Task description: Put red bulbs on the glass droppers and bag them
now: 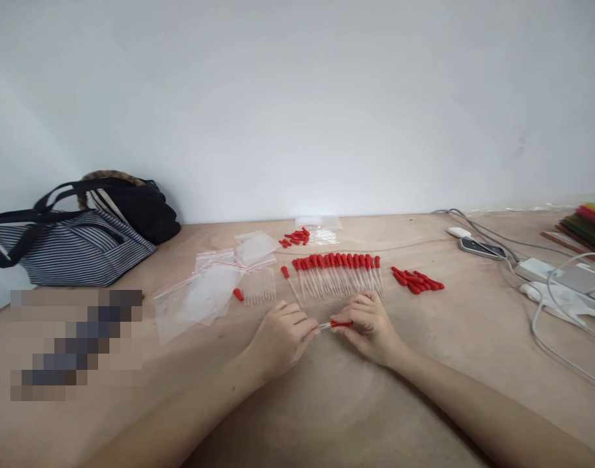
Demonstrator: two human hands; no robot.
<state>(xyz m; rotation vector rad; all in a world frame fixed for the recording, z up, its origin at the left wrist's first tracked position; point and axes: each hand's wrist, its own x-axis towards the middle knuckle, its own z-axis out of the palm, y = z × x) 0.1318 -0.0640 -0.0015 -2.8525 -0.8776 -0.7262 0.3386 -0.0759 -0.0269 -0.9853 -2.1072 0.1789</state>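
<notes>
Near the table's middle, my left hand (285, 338) pinches the clear tube (325, 325) of a dropper. My right hand (368, 328) grips its red rubber bulb (342, 324), which meets the tube's right end. Beyond my hands lies a row of red-topped droppers (336, 273), side by side, with one dropper (291, 285) apart at the left. Clear tubes without bulbs (259, 286) lie further left, beside a single red bulb (238, 295). Several loose red bulbs (418, 281) are to the right of the row.
Clear zip bags (194, 296) lie at the left. Behind the row are small red bulbs (297, 236) and wrapped clear tubes (325, 237). A striped bag (85, 250) stands far left; cables and a power strip (543, 272) are at the right.
</notes>
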